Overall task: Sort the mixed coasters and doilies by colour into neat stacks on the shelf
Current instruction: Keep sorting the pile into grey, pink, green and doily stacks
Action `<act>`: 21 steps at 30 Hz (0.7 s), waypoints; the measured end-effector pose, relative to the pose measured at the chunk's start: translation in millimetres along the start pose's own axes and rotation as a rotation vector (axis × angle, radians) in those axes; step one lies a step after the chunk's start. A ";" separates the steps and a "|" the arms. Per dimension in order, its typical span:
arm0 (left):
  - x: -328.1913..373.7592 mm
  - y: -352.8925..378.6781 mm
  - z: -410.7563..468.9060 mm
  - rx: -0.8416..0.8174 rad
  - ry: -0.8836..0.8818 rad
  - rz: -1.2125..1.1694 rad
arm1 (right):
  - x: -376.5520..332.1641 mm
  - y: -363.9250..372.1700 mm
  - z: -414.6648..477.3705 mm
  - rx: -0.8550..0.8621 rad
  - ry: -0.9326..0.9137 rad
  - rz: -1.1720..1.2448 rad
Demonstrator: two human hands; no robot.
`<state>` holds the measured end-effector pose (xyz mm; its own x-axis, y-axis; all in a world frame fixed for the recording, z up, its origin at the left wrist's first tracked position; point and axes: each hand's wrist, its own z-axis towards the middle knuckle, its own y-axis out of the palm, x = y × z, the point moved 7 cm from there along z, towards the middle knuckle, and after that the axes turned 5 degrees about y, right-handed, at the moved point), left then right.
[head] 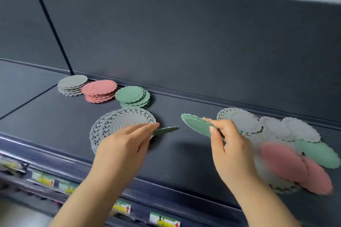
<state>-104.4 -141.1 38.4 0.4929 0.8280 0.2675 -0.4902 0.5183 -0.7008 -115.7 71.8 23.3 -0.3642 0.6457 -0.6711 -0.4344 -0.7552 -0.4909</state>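
**Coasters part-sorted; two green pieces in hand**

Coasters already graded stand in three stacks along the rear of the shelf (pixel 184 158), left of centre in the frame: a grey stack (pixel 72 84), a pink stack (pixel 99 91) and a green stack (pixel 133 96), each touching its neighbour. Set against the back, they appear to leave the front of the shelf as your working area. The lace doilies (pixel 120 125) are stacked apart, just in front of the green stack, presumably because their wider openwork would not sit neatly on the solid pieces.

Your left hand (pixel 125 145) pinches a dark green coaster (pixel 166 130), seen edge-on, between thumb and fingertips, over the right edge of the lace doilies. Your right hand (pixel 230 149) grips a ribbed green coaster (pixel 197 125) by its near rim, tilted, at centre frame. Holding each by the edge leaves the flat face free, which suits laying them onto the green stack.

At the right of the frame lies the unsorted pile (pixel 287 153), with grey, green and pink pieces overlapping; its near part is blurred. I judge the sort roughly half complete.
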 end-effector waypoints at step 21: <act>-87.8 -28.0 23.0 -0.128 0.065 -0.079 | -40.0 92.7 19.3 0.010 0.113 0.124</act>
<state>-150.5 -223.4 49.8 0.5741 0.7679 0.2843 -0.3547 0.5462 -0.7588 -157.3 -21.9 15.4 -0.3206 0.5302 -0.7849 -0.4001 -0.8269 -0.3951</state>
